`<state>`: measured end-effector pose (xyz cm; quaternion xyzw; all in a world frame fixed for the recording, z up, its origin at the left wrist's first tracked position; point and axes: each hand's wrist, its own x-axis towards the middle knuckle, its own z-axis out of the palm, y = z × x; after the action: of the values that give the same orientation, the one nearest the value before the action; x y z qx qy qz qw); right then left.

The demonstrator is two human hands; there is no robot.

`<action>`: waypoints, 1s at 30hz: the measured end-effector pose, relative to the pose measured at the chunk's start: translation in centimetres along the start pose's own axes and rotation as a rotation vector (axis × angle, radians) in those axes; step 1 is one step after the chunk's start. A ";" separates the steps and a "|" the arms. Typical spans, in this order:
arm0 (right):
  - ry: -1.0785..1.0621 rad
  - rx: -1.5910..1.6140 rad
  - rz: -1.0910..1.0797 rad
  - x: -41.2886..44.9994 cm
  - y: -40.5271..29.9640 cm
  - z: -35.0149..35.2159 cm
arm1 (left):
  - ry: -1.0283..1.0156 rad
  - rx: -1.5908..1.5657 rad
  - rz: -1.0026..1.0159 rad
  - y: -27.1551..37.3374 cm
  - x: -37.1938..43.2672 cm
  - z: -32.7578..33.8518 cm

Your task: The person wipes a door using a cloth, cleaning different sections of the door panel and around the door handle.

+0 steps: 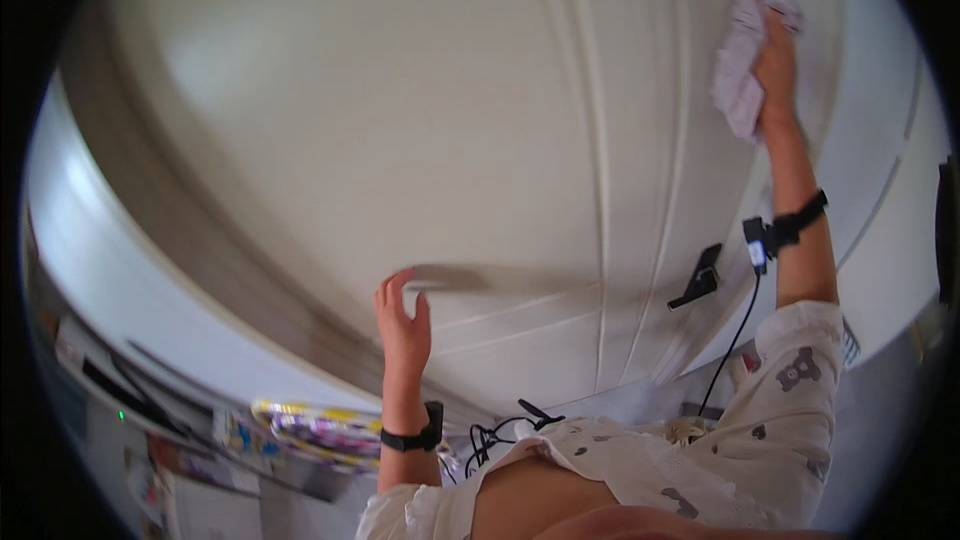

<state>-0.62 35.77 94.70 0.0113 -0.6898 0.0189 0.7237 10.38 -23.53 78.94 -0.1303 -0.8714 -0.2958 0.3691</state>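
Observation:
A white panelled door with raised moulding fills most of the view. High on its right side, my right hand holds a pale pink cloth against the surface. My left hand is raised in front of the lower middle of the door, fingers curved and apart, with nothing in it. Whether its fingertips touch the door I cannot tell. Below my right hand, a black door handle sits near the door's right edge.
A black cable hangs from the device strapped to my right forearm. Yellow and purple hoops stand at the lower left, near a white cabinet. The white door frame curves along the left. Grey floor shows at lower right.

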 end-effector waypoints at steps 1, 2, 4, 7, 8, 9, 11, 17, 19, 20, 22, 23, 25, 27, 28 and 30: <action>0.001 0.015 0.009 0.7 -1.2 -0.6 | 0.019 -0.018 0.019 0.2 0.3 0.1; 0.001 0.034 0.022 1.3 -2.3 -1.1 | 0.037 -0.028 0.027 0.5 0.8 0.3; 0.029 0.085 0.048 2.0 -6.3 -1.0 | 0.053 -0.042 0.040 0.3 1.0 0.8; 0.024 0.318 0.036 4.2 -15.8 -0.2 | 0.043 -0.080 0.046 -0.9 0.6 0.2; 0.022 0.385 0.033 4.8 -18.5 -0.1 | 0.034 -0.099 0.067 -1.2 0.7 0.2; 0.014 0.449 0.031 5.5 -20.5 0.1 | 0.058 -0.102 0.044 -1.4 0.3 0.1; 0.087 0.077 -0.052 6.9 -25.4 2.1 | -0.006 -0.170 0.107 -1.4 0.4 -0.2; 0.075 0.399 -0.331 9.3 -45.9 2.5 | -0.085 -0.250 0.113 -3.1 -1.4 -3.2; 0.064 0.672 -0.352 8.9 -52.7 2.6 | -0.075 -0.323 0.068 -4.4 -1.9 -3.8; 0.037 0.637 -0.400 7.9 -55.5 2.7 | -0.096 -0.336 0.088 -4.6 -2.0 -4.3; -0.003 0.667 -0.473 5.4 -59.6 1.4 | -0.055 -0.252 0.053 -5.6 -2.0 -5.2; -0.013 0.704 -0.513 4.2 -60.7 0.6 | -0.094 -0.272 0.080 -5.9 -2.0 -5.5; -0.005 0.762 -0.599 2.6 -61.3 -1.0 | 0.001 -0.185 0.044 -6.2 -2.2 -6.4; 0.020 0.758 -0.618 3.0 -60.7 -0.9 | -0.058 -0.197 0.123 -6.0 -1.5 -6.1; 0.007 0.867 -0.591 3.1 -60.5 0.6 | -0.053 -0.206 0.109 -6.1 -0.9 -5.5; 0.002 0.886 -0.598 4.3 -60.8 0.9 | -0.028 -0.185 0.061 -6.4 -1.1 -6.2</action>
<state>1.27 -25.01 99.60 0.5117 -0.5816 0.1013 0.6242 11.79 -32.33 78.91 -0.1947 -0.8410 -0.3617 0.3521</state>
